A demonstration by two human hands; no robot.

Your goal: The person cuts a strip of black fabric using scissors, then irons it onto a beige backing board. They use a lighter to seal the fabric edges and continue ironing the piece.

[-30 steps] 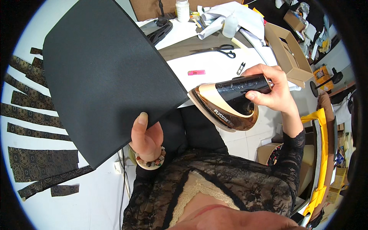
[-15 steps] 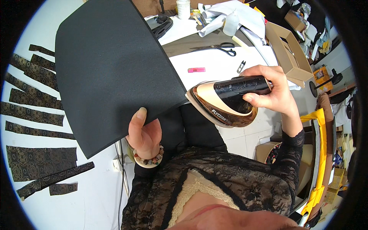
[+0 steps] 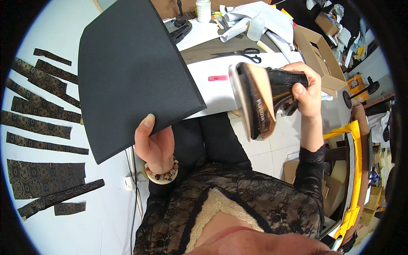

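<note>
My left hand (image 3: pixel 155 142) grips the near edge of a large flat black panel (image 3: pixel 136 72), thumb on top and the other fingers hidden beneath. The panel is held up at a slant over the white table. In my right hand (image 3: pixel 308 89) is a black and gold handheld iron (image 3: pixel 261 100), gripped by its handle. Its soleplate faces left toward the panel, with a gap between them. A pink utility knife (image 3: pixel 217 78) and black scissors (image 3: pixel 244 54) lie on the table beyond the iron.
Cut strips of black and gold patterned fabric (image 3: pixel 44 180) are spread on the white surface at left. At the back are a white bottle (image 3: pixel 204 10), a clear squeeze bottle (image 3: pixel 256 26) and rolled white paper (image 3: pixel 272 15). An open cardboard box (image 3: pixel 321 59) stands at back right.
The iron has moved away from the panel's corner and tipped so its soleplate stands nearly upright. The panel has shifted a little right, with its near edge raised.
</note>
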